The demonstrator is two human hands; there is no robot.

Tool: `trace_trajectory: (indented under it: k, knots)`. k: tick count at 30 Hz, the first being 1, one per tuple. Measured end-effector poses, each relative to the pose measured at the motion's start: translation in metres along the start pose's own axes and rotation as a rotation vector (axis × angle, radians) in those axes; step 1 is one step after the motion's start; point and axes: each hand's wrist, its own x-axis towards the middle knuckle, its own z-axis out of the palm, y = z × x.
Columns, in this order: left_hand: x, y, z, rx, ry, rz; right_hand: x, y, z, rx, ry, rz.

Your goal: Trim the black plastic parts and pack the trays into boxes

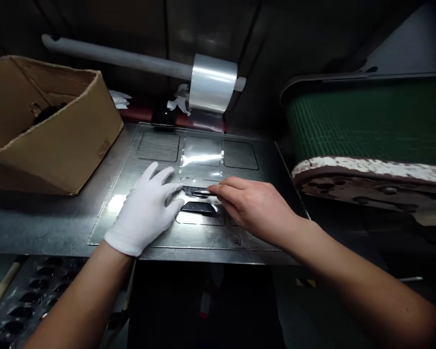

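Observation:
My left hand (143, 211), in a white glove, has its index finger and thumb at the left end of a narrow black plastic part (194, 190); its other fingers are spread. Bare, my right hand (250, 201) pinches the right end of that part, its fingertips covering that end. A thin pale strip (204, 192) shows along the part beside the right fingertips; what it is I cannot tell. Just below, a second black piece (198, 208) lies on the clear-topped metal plate (160, 169), near the left thumb.
At left stands an open cardboard box (58, 140) with dark items inside. Behind the plate, a roll of clear film (213, 83) hangs on a bar, near a black phone (163, 118). A green conveyor belt (366, 121) is at right. Below left sits a tray of black parts (31, 296).

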Motion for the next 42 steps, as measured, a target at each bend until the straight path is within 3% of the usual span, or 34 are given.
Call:
trace_trajectory:
  k: [5, 9, 12, 17, 21, 23, 27, 30, 33, 35, 37, 42]
  knots:
    - [0.001, -0.002, -0.002, 0.009, -0.045, -0.033, 0.040, -0.017, 0.006, -0.053, -0.086, -0.097]
    - [0.001, -0.002, -0.002, 0.004, -0.049, -0.015, 0.041, -0.014, 0.008, -0.034, -0.112, -0.090]
    - [0.001, -0.001, -0.002, -0.019, -0.045, -0.024, 0.013, 0.008, 0.003, -0.031, -0.100, -0.068]
    - [0.001, -0.002, -0.003, -0.075, -0.023, -0.010, -0.078, 0.064, -0.004, -0.050, -0.028, 0.015]
    - [-0.002, 0.005, -0.011, -0.109, 0.098, 0.080, -0.132, 0.087, 0.011, -0.030, 0.098, 0.176]
    - [-0.004, 0.014, -0.014, -0.121, 0.110, 0.173, -0.139, 0.087, 0.026, 0.011, 0.190, 0.248]
    - [-0.001, 0.038, -0.010, 0.028, -0.064, 0.353, -0.128, 0.078, 0.049, 0.119, 0.336, 0.309]
    - [0.003, 0.049, 0.000, 0.212, -0.087, 0.383, -0.122, 0.072, 0.057, 0.146, 0.416, 0.307]
    - [0.000, 0.052, 0.003, 0.222, -0.078, 0.337, -0.124, 0.068, 0.059, 0.164, 0.473, 0.310]
    - [-0.011, 0.053, 0.000, 0.122, -0.023, 0.272, -0.127, 0.067, 0.059, 0.169, 0.491, 0.308]
    - [-0.029, 0.055, -0.006, -0.045, 0.121, 0.191, -0.128, 0.070, 0.060, 0.162, 0.485, 0.301]
    - [-0.088, 0.074, -0.016, -0.683, 0.460, -0.146, -0.121, 0.079, 0.061, 0.135, 0.467, 0.331]
